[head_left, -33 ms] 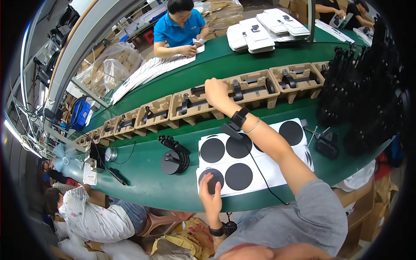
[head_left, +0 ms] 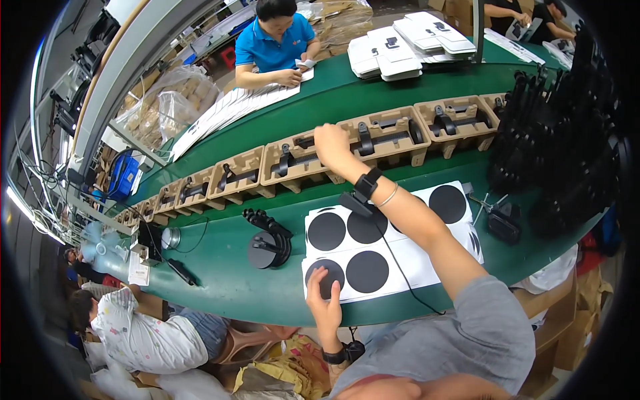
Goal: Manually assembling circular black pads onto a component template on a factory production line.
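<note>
My right hand reaches over the row of brown molded trays on the green bench. Its fingers curl down into the gap between two trays' black parts, and whatever they grip is hidden under the hand. Near the bench's front edge, my left hand rests with fingers apart on a black round pad. That pad sits on a white sheet with more black discs, such as the black disc beside it. A small black block with a cable hangs by my right wrist.
Left of the sheets stands a black round-based part. A tangled pile of black parts fills the right end, near a black clamp-like tool. Across the bench, a person in blue handles white sheets; stacked white cards lie nearby.
My right hand has dipped very slightly over the trays. My left hand and the things on the bench look the same.
</note>
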`<state>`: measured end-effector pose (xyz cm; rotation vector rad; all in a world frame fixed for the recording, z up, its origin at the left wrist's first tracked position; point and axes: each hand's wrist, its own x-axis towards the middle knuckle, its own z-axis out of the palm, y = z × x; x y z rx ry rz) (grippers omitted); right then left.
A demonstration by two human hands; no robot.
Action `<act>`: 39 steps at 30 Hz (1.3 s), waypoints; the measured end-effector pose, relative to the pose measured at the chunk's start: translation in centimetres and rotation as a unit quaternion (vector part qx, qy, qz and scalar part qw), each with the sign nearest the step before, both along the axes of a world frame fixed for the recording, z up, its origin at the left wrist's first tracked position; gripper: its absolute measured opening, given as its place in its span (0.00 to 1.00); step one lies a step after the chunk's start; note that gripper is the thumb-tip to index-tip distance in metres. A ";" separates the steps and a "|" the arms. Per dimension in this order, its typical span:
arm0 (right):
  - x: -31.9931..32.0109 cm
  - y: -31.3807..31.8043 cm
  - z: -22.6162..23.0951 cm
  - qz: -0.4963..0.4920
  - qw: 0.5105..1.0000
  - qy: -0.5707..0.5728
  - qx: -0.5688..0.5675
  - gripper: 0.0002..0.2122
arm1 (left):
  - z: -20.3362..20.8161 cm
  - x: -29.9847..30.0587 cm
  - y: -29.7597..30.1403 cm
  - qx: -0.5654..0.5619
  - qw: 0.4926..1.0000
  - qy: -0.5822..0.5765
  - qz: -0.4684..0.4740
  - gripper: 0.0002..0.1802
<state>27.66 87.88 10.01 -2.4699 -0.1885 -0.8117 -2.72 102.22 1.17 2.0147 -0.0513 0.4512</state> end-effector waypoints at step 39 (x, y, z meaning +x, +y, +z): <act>-18.5 -3.0 -2.8 0.466 0.850 0.107 -0.222 0.21 | 2.7 5.9 -2.7 0.166 0.962 0.000 0.215 0.10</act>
